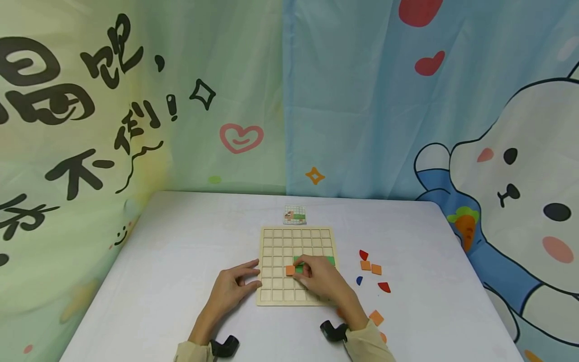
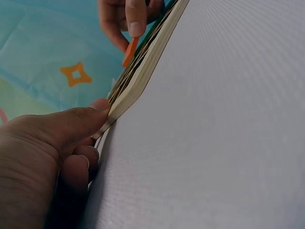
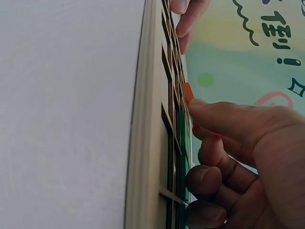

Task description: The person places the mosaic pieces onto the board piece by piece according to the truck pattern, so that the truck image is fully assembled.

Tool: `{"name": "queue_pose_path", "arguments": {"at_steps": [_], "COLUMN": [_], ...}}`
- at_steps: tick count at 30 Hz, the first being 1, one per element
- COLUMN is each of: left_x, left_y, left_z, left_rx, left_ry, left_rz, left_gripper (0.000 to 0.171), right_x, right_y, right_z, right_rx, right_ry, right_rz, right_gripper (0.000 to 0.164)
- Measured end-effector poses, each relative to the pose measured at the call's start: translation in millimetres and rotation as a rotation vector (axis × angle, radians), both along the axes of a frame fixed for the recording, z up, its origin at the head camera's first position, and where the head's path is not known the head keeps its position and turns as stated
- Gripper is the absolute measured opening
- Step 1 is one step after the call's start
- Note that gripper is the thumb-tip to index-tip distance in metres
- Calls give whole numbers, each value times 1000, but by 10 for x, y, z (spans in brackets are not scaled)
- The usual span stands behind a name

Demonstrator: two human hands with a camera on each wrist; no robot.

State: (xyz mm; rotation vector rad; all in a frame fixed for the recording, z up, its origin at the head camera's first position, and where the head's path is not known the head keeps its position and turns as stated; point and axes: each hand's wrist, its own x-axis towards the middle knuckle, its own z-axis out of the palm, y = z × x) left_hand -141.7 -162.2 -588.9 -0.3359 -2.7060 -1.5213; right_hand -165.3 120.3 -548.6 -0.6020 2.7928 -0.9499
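Note:
In the head view a pale wooden grid board (image 1: 276,296) lies flat on the table. My right hand (image 1: 323,276) is over its middle, pinching an orange square tile (image 1: 290,271) between thumb and finger; the right wrist view shows this orange tile (image 3: 188,90) held tilted at the grid. Green pieces (image 1: 331,260) sit in the grid under and beside that hand, partly hidden by it. My left hand (image 1: 231,286) rests against the board's left edge, its thumb and fingertips touching the rim. The left wrist view has the thumb (image 2: 88,119) on the board's edge.
A small picture card (image 1: 295,215) lies behind the board. To the right are loose orange squares (image 1: 376,269), red pieces (image 1: 384,287) and a blue piece (image 1: 359,280). Another orange square (image 1: 376,318) lies near the right forearm. Printed curtains hang behind the white table (image 1: 434,301).

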Motion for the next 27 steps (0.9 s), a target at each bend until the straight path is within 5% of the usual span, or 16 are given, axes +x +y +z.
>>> {"name": "queue_pose_path", "arguments": {"at_steps": [18, 27], "left_x": [5, 4], "left_y": [-4, -8], "left_z": [-19, 4], "left_rx": [15, 16], "left_ry": [33, -18], "left_rz": [-8, -3], "left_gripper": [30, 30], "right_x": [4, 5], "right_y": [-45, -48], "right_z": [-27, -25], "right_rx": [56, 41], "right_ry": [32, 12], "right_rz": [14, 8], "right_gripper": [21, 20]}}
